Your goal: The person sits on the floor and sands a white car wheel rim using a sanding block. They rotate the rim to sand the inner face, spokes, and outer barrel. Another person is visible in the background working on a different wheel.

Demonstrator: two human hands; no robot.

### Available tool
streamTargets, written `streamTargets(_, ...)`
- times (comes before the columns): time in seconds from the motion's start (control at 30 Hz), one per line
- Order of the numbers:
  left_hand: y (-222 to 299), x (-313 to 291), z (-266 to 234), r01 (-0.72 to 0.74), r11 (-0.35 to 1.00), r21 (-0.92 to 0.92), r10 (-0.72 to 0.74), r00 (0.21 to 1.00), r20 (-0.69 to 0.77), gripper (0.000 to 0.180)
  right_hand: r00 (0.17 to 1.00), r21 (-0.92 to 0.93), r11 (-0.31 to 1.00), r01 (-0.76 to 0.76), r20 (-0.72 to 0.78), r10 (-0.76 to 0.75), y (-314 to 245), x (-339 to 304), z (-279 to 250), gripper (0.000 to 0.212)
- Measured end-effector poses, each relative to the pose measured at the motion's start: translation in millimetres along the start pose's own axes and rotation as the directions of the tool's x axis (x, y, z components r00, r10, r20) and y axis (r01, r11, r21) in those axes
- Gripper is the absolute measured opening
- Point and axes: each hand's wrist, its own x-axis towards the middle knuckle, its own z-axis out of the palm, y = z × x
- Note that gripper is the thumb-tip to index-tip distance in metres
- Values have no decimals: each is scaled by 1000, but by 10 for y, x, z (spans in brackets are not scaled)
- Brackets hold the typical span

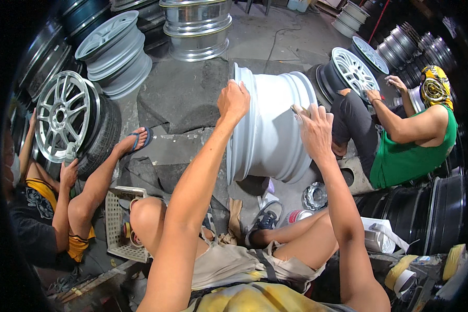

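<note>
In front of me a pale grey wheel rim point(275, 122) lies on its side, its barrel facing up and its two flanges to left and right. My left hand point(233, 101) is closed over the top of the left flange. At the right flange, my right hand point(317, 132) pinches a small folded brownish sheet point(298, 111), which looks like sandpaper, against the rim. The fingers hide part of that sheet, and the rim's underside is out of sight.
A person at left handles a spoked wheel with a tyre point(62, 117); another in green works on a silver wheel point(354, 70) at right. Stacked rims point(196, 31) stand behind. By my left knee is a cream plastic basket point(122, 234); a can point(299, 215) stands near my right leg.
</note>
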Motion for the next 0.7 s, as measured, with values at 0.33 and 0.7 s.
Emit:
streamTargets(0.33, 22, -41, -32, -5, 999, -48, 6, 1000, 20, 36, 996, -72, 994, 76, 40, -73, -49, -41, -158, 30)
streamTargets(0.7, -1, 8, 7, 49, 996, -79, -50, 999, -5, 41, 434, 270, 961, -56, 874, -220, -631, -1053, -43, 46)
